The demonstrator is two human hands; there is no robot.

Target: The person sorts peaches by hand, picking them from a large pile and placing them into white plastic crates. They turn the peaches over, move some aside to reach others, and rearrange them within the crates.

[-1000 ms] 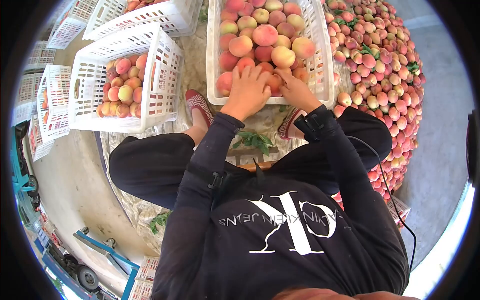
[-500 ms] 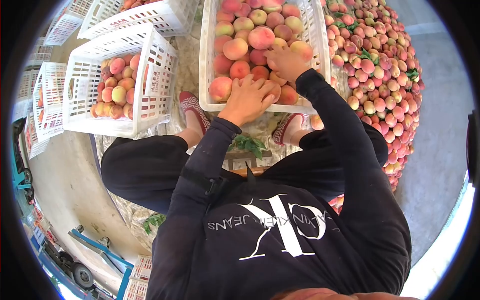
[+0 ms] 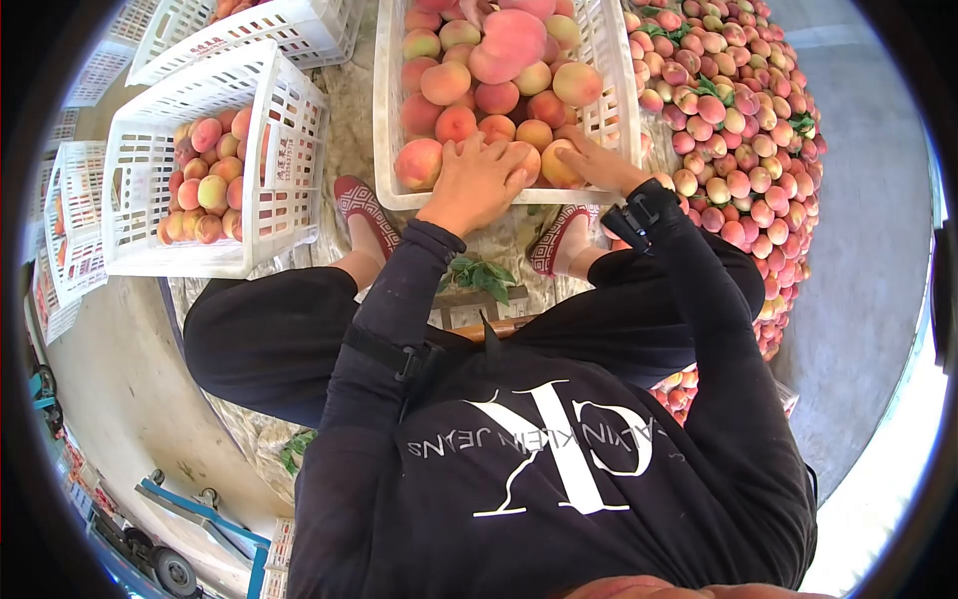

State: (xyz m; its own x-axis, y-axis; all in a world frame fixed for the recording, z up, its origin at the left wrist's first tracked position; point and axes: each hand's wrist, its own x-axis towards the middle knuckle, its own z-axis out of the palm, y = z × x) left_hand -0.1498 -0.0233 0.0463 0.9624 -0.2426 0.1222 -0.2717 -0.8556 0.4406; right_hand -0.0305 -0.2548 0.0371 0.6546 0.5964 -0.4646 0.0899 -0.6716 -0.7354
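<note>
A white plastic crate full of peaches stands in front of me. My left hand lies over its near edge, fingers spread on the front peaches and thumb beside one peach. My right hand is closed against a yellow-red peach in the near right corner; its fingertips are partly hidden. Toward the far end, a large, smeared pink peach shape shows above the other fruit, with what may be fingertips at the top edge.
To the right lies a large heap of peaches with some green leaves. On the left stands another white crate part-filled with peaches, with more crates behind it. Leaves lie between my feet. A blue-framed cart is at lower left.
My right hand has drawn back from the middle of the crate to its near right corner. My left hand stays at the near edge. A blurred pink peach shape now shows at the far end.
</note>
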